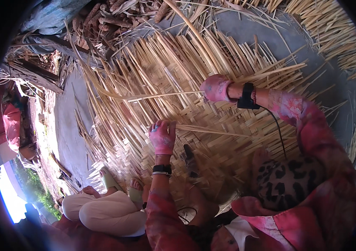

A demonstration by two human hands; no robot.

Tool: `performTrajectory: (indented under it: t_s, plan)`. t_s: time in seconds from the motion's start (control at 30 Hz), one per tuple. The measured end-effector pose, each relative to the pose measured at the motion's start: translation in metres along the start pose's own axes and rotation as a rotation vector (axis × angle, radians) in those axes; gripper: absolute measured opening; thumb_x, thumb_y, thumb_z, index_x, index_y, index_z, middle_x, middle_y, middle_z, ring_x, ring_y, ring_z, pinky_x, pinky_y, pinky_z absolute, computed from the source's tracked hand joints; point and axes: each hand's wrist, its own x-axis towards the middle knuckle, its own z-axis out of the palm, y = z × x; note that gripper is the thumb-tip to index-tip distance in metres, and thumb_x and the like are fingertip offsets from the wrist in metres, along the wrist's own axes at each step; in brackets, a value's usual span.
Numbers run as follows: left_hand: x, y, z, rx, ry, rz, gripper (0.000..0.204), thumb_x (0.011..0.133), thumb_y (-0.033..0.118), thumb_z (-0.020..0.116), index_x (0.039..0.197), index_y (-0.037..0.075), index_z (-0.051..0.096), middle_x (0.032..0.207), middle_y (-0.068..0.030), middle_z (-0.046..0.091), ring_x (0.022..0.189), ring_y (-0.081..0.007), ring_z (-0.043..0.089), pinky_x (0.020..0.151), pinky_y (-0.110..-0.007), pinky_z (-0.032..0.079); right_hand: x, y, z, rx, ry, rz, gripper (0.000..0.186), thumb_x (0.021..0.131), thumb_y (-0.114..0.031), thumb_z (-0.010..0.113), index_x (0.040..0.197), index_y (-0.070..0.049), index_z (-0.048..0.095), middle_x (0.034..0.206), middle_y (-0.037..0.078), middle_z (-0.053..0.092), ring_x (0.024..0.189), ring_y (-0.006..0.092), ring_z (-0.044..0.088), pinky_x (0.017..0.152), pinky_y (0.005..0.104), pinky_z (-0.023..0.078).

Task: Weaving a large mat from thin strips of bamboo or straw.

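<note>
My left hand [162, 136], in a pink glove, pinches pale split-cane strips that stretch rightward over a woven mat [207, 129]. Higher and to the right, my right hand [216, 88], gloved likewise, is closed on a long strip [157, 96] that runs left across the mat's loose, unwoven ends. Its fingertips are partly hidden by the glove's back. The mat has a tight diagonal weave in its lower part and loose strips fanning out along the top and sides. A dark elongated object [190, 161] lies on the mat just right of my left wrist.
Another person's white-trousered legs [107, 213] and sandalled feet are at lower left. Dried corn cobs [107, 21] and wooden boards [33, 75] lie along the back left. Bundled straw [332, 29] is at upper right. Grey floor [67, 108] surrounds the mat.
</note>
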Motion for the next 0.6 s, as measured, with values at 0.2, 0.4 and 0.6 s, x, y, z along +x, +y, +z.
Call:
performTrajectory:
  t_s: [0.2, 0.4, 0.6]
  plan:
    - [-0.007, 0.006, 0.009, 0.139, 0.031, 0.147, 0.052, 0.078, 0.037, 0.062, 0.126, 0.02, 0.047, 0.106, -0.0115, 0.056, 0.101, -0.0309, 0.05, 0.091, -0.044, 0.034, -0.009, 0.005, -0.007, 0.176, -0.011, -0.002, 0.027, 0.074, -0.029, 0.064, 0.086, -0.004, 0.066, 0.077, 0.015, 0.065, 0.07, 0.0304, 0.064, 0.068, 0.0405, 0.051]
    - [0.014, 0.031, -0.001, 0.422, -0.369, 0.1, 0.064, 0.078, 0.044, 0.06, 0.134, 0.023, 0.039, 0.102, -0.0099, 0.052, 0.093, -0.0313, 0.049, 0.088, -0.045, 0.035, 0.007, 0.002, 0.009, -0.03, 0.072, 0.01, 0.032, 0.07, -0.034, 0.07, 0.081, -0.003, 0.069, 0.07, 0.015, 0.065, 0.062, 0.0305, 0.064, 0.061, 0.0387, 0.052]
    - [-0.002, 0.024, 0.01, 0.296, -0.202, 0.054, 0.065, 0.078, 0.048, 0.058, 0.136, 0.029, 0.036, 0.123, -0.0162, 0.044, 0.11, -0.035, 0.042, 0.1, -0.048, 0.025, 0.003, 0.011, 0.004, 0.18, 0.013, -0.003, 0.032, 0.075, -0.032, 0.064, 0.09, -0.004, 0.067, 0.08, 0.015, 0.065, 0.069, 0.0309, 0.064, 0.066, 0.039, 0.051]
